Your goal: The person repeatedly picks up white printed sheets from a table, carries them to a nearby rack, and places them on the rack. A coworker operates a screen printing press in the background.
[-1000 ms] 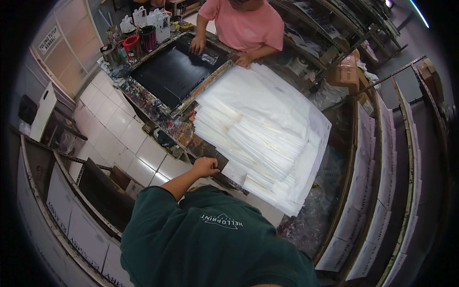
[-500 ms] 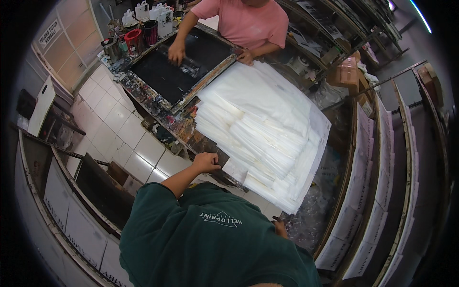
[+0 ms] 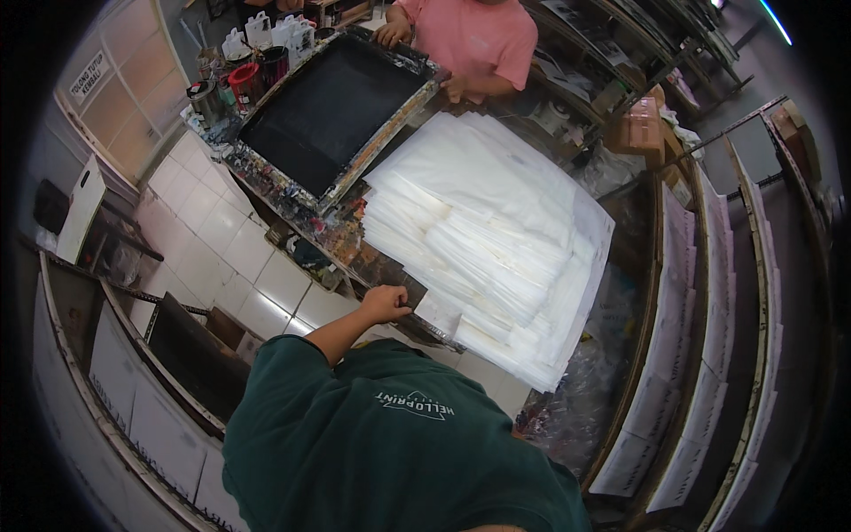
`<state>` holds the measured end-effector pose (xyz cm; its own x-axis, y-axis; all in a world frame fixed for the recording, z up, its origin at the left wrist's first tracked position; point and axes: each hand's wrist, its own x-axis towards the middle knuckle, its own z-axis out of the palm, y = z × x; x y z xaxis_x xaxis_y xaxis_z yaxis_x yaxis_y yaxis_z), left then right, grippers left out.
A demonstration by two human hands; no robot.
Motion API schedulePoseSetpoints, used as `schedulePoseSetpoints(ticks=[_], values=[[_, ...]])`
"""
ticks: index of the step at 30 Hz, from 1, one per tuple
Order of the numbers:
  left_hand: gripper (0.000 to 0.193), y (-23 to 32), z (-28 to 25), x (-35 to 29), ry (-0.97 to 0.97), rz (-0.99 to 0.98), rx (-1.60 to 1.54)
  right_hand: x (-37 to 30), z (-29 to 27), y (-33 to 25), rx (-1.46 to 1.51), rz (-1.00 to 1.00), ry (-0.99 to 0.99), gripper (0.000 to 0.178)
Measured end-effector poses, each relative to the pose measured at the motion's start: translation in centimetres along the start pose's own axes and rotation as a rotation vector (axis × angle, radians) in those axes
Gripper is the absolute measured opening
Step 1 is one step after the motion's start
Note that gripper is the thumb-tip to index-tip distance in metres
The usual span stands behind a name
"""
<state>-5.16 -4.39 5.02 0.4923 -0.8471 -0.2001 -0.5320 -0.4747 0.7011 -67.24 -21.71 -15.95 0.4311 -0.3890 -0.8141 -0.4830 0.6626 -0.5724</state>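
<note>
My left hand [image 3: 386,303] is curled into a fist at the near-left corner of the surface [image 3: 372,257], just beside the bags [image 3: 496,239]; arm bent, reaching forward. Right hand not visible, can't tell. Bags look thin, limp and slick, so I'd pinch one by its near corner.

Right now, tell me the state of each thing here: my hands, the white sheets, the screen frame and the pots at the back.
Left hand: closed in a fist at the near corner of the sheets, grip not clear.
Right hand: not in view.
Sheets: stacked flat, fanned out on the table.
Screen frame: lying flat, held at its far corners by a co-worker's hands.
Red pot: upright; contents not clear.
</note>
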Motion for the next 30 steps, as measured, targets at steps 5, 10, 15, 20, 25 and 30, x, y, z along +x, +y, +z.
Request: schedulePoseSetpoints(ticks=[5,10,15,20,25,30], values=[[0.029,-0.1,0.2,0.0,-0.010,0.027,0.007,1.5,-2.5,3.8,-0.002,-0.030,0.007,0.048],[0.030,-0.2,0.5,-0.1,-0.016,0.042,-0.002,1.5,-1.8,3.0,0.094,-0.137,-0.148,0.044],[0.031,-0.2,0.7,-0.3,-0.016,0.049,0.000,-2.2,1.4,-2.0,-1.234,-0.940,-0.148,0.017],[0.029,-0.3,0.8,-0.7,0.017,0.111,0.027,-2.2,3.8,-2.0,-1.080,-0.992,-0.010,0.015],[0.020,1.5,0.4,-1.5,0.171,0.340,0.061,-0.7,1.2,-0.3,-1.510,-1.025,-0.068,0.019],[0.014,5.2,-1.5,-1.1,0.389,0.592,0.124,-1.4,2.3,-0.6,-0.583,-0.186,0.154,0.022]])
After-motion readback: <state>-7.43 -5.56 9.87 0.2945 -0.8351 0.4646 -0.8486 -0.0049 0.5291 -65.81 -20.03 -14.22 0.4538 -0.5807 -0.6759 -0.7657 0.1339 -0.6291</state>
